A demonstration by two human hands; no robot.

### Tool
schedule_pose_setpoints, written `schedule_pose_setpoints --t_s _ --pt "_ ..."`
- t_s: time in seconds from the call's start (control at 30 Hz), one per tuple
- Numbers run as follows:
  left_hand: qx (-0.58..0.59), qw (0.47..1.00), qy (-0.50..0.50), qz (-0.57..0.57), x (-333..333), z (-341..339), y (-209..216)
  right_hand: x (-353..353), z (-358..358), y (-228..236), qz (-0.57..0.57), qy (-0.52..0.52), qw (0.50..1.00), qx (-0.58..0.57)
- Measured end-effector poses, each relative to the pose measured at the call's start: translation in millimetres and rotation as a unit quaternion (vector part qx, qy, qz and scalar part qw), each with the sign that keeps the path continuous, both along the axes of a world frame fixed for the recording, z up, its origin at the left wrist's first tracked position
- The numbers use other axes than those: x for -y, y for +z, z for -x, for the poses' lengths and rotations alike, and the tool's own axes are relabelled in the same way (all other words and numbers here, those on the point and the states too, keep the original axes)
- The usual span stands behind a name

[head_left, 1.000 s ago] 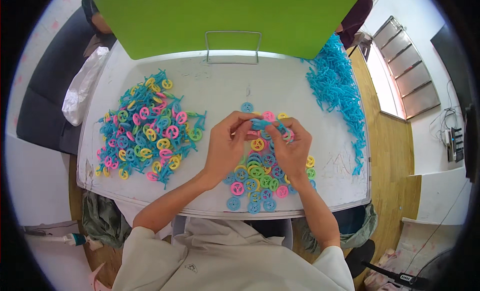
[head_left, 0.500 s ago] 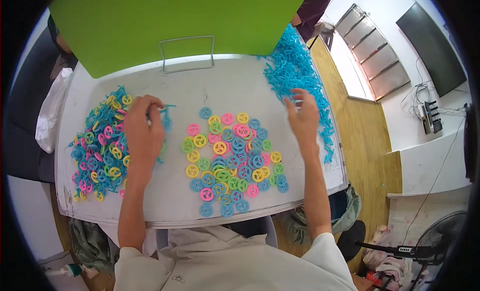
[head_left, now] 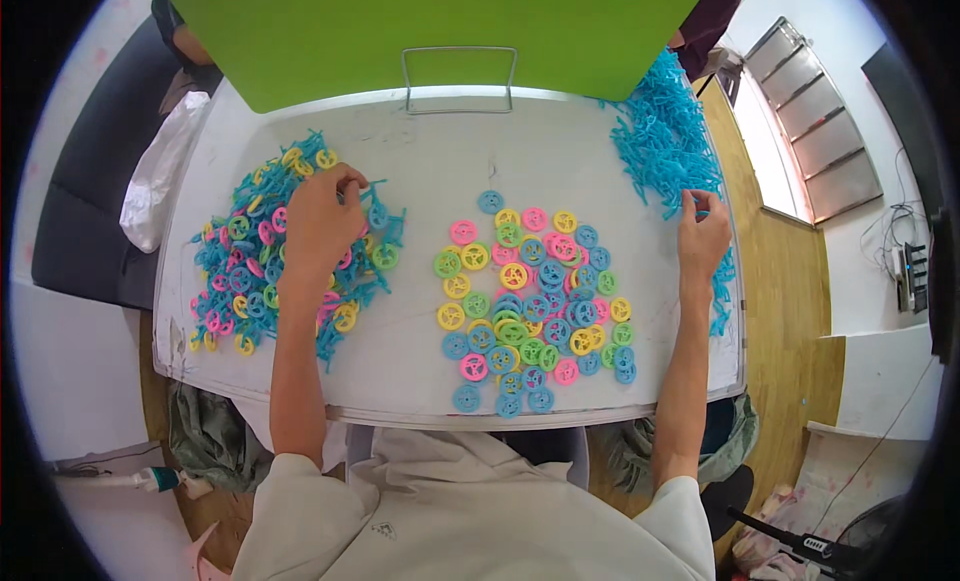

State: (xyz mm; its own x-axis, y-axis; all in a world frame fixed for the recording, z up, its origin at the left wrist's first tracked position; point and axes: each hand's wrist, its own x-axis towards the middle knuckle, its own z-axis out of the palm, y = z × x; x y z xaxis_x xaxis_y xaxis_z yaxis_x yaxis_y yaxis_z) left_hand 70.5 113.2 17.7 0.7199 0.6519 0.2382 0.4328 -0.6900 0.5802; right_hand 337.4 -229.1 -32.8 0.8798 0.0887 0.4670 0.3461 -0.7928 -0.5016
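Note:
My left hand (head_left: pixel 325 221) is over the right part of a pile of blue plastic pieces with coloured wheels (head_left: pixel 240 281). Its fingers are bent together, and what they hold, if anything, is hidden. A blue piece with a wheel (head_left: pixel 378 216) lies close beside the fingertips. At the near side of a heap of thin, branched blue plastic pieces (head_left: pixel 665 131), my right hand (head_left: pixel 703 236) has thumb and fingers pinched; what is between them is too small to make out. Between my hands, loose spoked wheels (head_left: pixel 535 306) in blue, pink, yellow and green lie spread and partly stacked.
The white table (head_left: pixel 400 351) has a raised rim along its near edge. A green board (head_left: pixel 450 31) with a wire handle (head_left: pixel 460 109) stands across the far side. A white bag (head_left: pixel 165 176) lies at the left edge. Other people's arms show behind the board.
The view has shifted, so the table sits further right. My right hand has moved nearer along the blue heap, its fingers going from apart to pinched. The left hand stays by the wheeled pile.

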Motion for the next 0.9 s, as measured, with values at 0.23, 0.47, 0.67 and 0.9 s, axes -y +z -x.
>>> schedule_pose_setpoints --t_s 0.23,0.47,0.67,0.9 --pt "0.084 0.973 -0.169 -0.133 46.8 -26.0 -23.1 -15.6 20.0 12.1 -0.266 0.100 0.955 -0.083" --pt "0.023 0.937 -0.301 -0.174 67.9 -57.7 -55.7 -31.1 37.1 12.2 -0.510 0.243 0.756 -0.332" --pt "0.062 0.974 -0.203 -0.081 73.2 -59.5 -43.9 -36.5 54.2 12.3 -0.590 0.325 0.563 -0.479" --pt "0.147 0.824 -0.204 0.508 100.6 -51.0 -11.7 -63.6 85.4 17.3 -0.506 0.366 0.552 -0.553"
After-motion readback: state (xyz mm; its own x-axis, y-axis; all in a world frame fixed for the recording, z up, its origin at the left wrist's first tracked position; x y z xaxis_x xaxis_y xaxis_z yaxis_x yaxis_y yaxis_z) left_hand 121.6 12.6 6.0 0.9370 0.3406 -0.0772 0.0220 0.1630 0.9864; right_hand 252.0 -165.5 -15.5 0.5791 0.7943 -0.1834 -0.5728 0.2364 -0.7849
